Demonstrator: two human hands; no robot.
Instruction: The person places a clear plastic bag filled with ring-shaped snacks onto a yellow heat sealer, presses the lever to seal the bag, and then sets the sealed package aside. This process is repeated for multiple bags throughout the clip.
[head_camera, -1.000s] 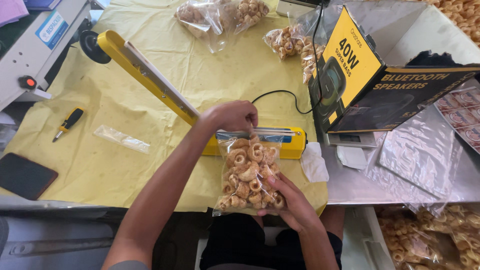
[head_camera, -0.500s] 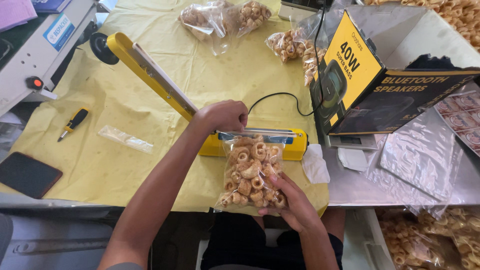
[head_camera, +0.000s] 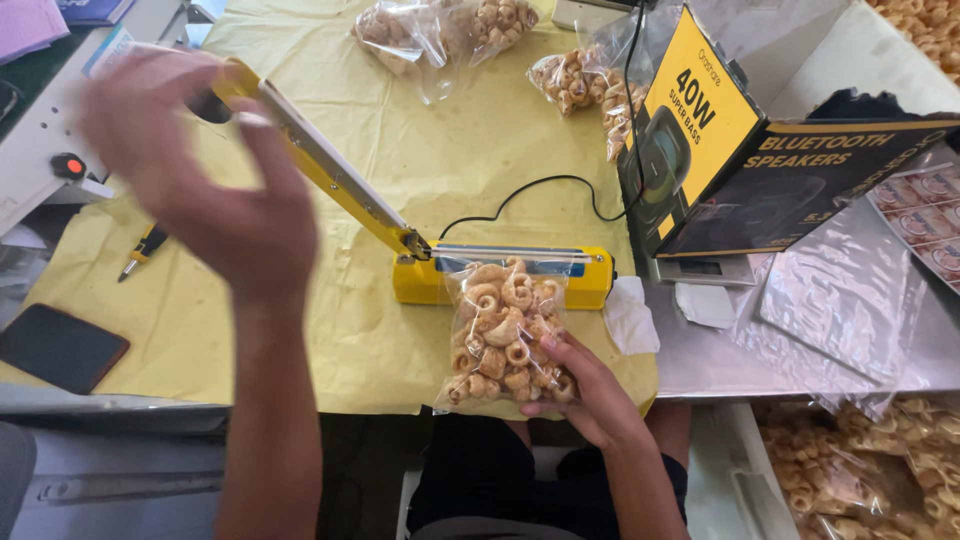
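The right hand (head_camera: 590, 395) cups the lower right corner of a clear bag of ring-shaped snacks (head_camera: 505, 335), its fingers closed on the plastic from below. The bag's top edge lies across the sealing strip of a yellow heat sealer (head_camera: 500, 275), whose long arm (head_camera: 320, 160) stands raised, slanting up to the left. The left hand (head_camera: 200, 180) hangs blurred in the air near the top end of that arm, its fingers spread and curved, holding nothing.

The sealer sits on a yellow sheet (head_camera: 330, 330) that covers the bench, and a black cord (head_camera: 530, 190) loops away from it towards the back. Behind, 2 more clear bags of snacks lie on the sheet: a large one (head_camera: 440, 30) at the top centre and a smaller one (head_camera: 575, 80) just right of it. Beside the sealer's right end stands a tilted black and yellow carton (head_camera: 760, 150) with a pictured speaker on its yellow face. To its right lies a stack of empty clear bags (head_camera: 840, 290); white crumpled paper (head_camera: 630, 315) touches the sealer's right end. A black phone (head_camera: 60, 345) lies at the left edge, and a small screwdriver (head_camera: 145, 250) above it.
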